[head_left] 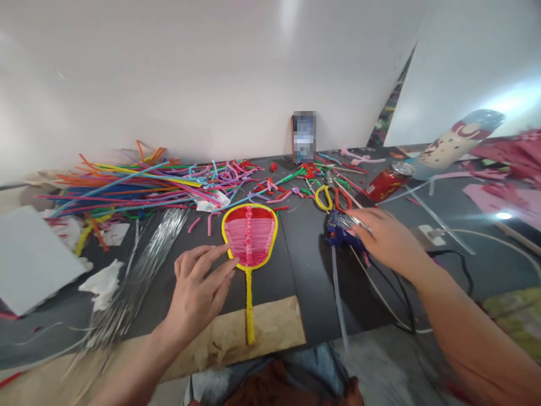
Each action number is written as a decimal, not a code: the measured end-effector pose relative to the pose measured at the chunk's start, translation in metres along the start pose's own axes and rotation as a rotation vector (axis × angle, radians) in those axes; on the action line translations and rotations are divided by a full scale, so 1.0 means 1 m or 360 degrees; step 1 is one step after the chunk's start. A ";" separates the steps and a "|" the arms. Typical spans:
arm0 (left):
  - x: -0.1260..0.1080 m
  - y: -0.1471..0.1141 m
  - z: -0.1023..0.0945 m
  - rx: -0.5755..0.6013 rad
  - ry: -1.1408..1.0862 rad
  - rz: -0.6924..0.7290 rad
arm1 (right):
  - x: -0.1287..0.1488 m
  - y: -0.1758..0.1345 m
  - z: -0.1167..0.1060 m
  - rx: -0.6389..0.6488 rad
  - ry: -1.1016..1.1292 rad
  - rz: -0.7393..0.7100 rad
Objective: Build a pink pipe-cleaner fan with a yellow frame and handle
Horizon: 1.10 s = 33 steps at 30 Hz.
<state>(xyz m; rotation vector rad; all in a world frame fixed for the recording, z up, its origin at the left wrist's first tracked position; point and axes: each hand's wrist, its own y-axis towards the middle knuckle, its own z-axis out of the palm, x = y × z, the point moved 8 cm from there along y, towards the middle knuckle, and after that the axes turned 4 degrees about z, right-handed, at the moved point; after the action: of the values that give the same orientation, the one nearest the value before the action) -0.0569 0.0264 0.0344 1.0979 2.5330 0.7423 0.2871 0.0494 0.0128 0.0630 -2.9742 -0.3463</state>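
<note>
A fan-shaped craft piece (pixel 258 239) made of pipe cleaners lies flat on the dark table, with a yellow rim and handle, pink and red rows inside, and pink beads down the middle. My left hand (pixel 203 282) is at its lower left edge, fingers apart and holding nothing; whether the fingertips touch the rim I cannot tell. To the right, my right hand (pixel 382 239) is closed on a slim silver tool (pixel 367 227), perhaps tweezers, mostly hidden by the fingers. Beneath that hand sits a dark blue glue gun (pixel 336 231) with a clear glue stick (pixel 338 293) projecting towards me.
Scissors with yellow and red handles (pixel 324 198) lie behind the glue gun. Loose pipe cleaners (pixel 139 180) are piled at the back left, near wire bundles (pixel 147 270). A phone (pixel 303 138), red can (pixel 389 181) and tumbler (pixel 454 146) stand behind. Cables (pixel 406 299) run at right.
</note>
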 end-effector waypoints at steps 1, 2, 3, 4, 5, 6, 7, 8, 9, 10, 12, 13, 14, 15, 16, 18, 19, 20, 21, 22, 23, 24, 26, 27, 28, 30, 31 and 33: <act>-0.001 0.000 0.000 -0.0039 -0.0023 -0.0005 | 0.000 0.020 0.001 0.0028 0.0055 0.0061; -0.002 0.000 0.000 -0.0077 -0.0045 -0.0011 | -0.001 0.041 0.005 0.0088 0.0093 0.0124; -0.002 -0.002 0.000 -0.0112 -0.0063 -0.0020 | -0.003 0.062 0.011 0.0145 0.0087 0.0193; -0.002 -0.003 0.001 -0.0142 -0.0078 -0.0031 | -0.007 0.082 0.018 0.0187 0.0046 0.0261; -0.001 -0.005 0.001 -0.0166 -0.0090 -0.0041 | -0.011 0.100 0.024 0.0193 0.0017 0.0303; 0.000 -0.008 0.001 -0.0187 -0.0102 -0.0048 | -0.017 0.115 0.029 0.0182 -0.0005 0.0345; 0.001 -0.010 0.001 -0.0207 -0.0117 -0.0051 | -0.024 0.128 0.035 0.0174 -0.0026 0.0394; 0.003 -0.012 0.001 -0.0224 -0.0135 -0.0053 | -0.032 0.139 0.041 0.0166 -0.0041 0.0440; 0.005 -0.013 0.001 -0.0237 -0.0156 -0.0057 | -0.039 0.147 0.047 0.0163 -0.0050 0.0483; 0.007 -0.015 0.002 -0.0245 -0.0177 -0.0064 | -0.046 0.153 0.052 0.0165 -0.0054 0.0521; 0.010 -0.015 0.003 -0.0237 -0.0216 -0.0085 | -0.055 0.161 0.062 0.0181 -0.0046 0.0570; 0.011 -0.015 0.004 -0.0224 -0.0231 -0.0097 | -0.057 0.164 0.067 0.0191 -0.0036 0.0582; 0.012 -0.015 0.005 -0.0211 -0.0245 -0.0107 | -0.058 0.166 0.070 0.0198 -0.0023 0.0589; 0.013 -0.015 0.005 -0.0203 -0.0257 -0.0116 | -0.057 0.168 0.072 0.0203 -0.0008 0.0591; 0.013 -0.015 0.006 -0.0193 -0.0266 -0.0126 | -0.055 0.169 0.072 0.0202 0.0013 0.0589; 0.016 -0.015 0.007 -0.0175 -0.0274 -0.0156 | -0.052 0.171 0.068 0.0179 0.0075 0.0581; 0.017 -0.016 0.007 -0.0167 -0.0277 -0.0170 | -0.051 0.171 0.063 0.0155 0.0118 0.0579; 0.018 -0.016 0.007 -0.0165 -0.0279 -0.0180 | -0.050 0.170 0.056 0.0123 0.0170 0.0580; 0.018 -0.016 0.007 -0.0170 -0.0283 -0.0184 | -0.051 0.169 0.047 0.0083 0.0229 0.0590; 0.018 -0.016 0.006 -0.0182 -0.0288 -0.0184 | -0.053 0.168 0.037 0.0035 0.0294 0.0611; 0.018 -0.015 0.005 -0.0198 -0.0298 -0.0178 | -0.055 0.165 0.026 -0.0018 0.0370 0.0638; 0.018 -0.014 0.005 -0.0210 -0.0312 -0.0168 | -0.058 0.161 0.014 -0.0072 0.0457 0.0672; 0.016 -0.013 0.004 -0.0227 -0.0354 -0.0155 | -0.059 0.152 -0.007 -0.0165 0.0673 0.0724; 0.015 -0.013 0.004 -0.0232 -0.0386 -0.0158 | -0.055 0.146 -0.016 -0.0182 0.0800 0.0725; 0.015 -0.012 0.004 -0.0240 -0.0430 -0.0174 | -0.049 0.139 -0.022 -0.0178 0.0927 0.0707; 0.016 -0.013 0.007 -0.0235 -0.0576 -0.0285 | -0.026 0.123 -0.031 -0.0107 0.1170 0.0620; 0.017 -0.013 0.011 -0.0205 -0.0694 -0.0380 | -0.011 0.114 -0.032 -0.0056 0.1298 0.0569; 0.018 -0.012 0.022 -0.0102 -0.1040 -0.0623 | 0.029 0.092 -0.029 0.0119 0.1770 0.0442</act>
<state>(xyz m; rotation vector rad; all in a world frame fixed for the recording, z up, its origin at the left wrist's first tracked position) -0.0663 0.0405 0.0081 0.6435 2.0416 0.2882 0.2602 0.1306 0.0664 -0.1140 -1.8567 -0.0956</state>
